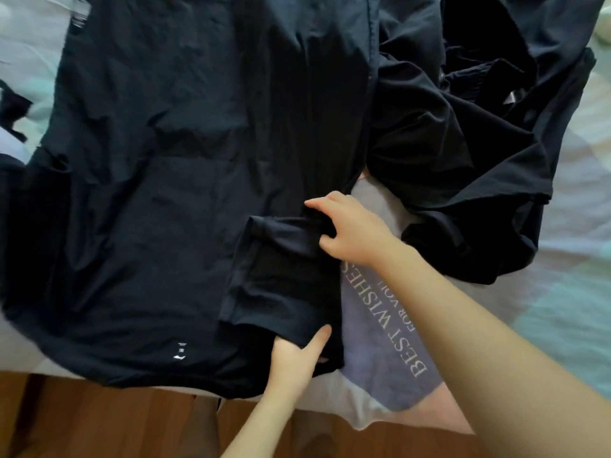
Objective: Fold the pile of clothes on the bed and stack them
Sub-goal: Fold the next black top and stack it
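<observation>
A large dark navy T-shirt [158, 180] lies spread flat across the bed, its hem toward the near edge. Its right sleeve [281, 276] is folded inward over the body. My left hand [294, 358] grips the sleeve's lower edge, thumb on top and fingers hidden underneath. My right hand [347, 229] pinches the sleeve's upper end near the shoulder. A crumpled pile of black clothes [469, 143] lies to the right, touching the shirt's far side.
The bedspread [568, 319] is pale with pastel patches and a grey band printed "BEST WISHES" [386, 328]. Wooden floor [99, 421] runs along the bed's near edge. Another dark item [13, 110] pokes in at the far left.
</observation>
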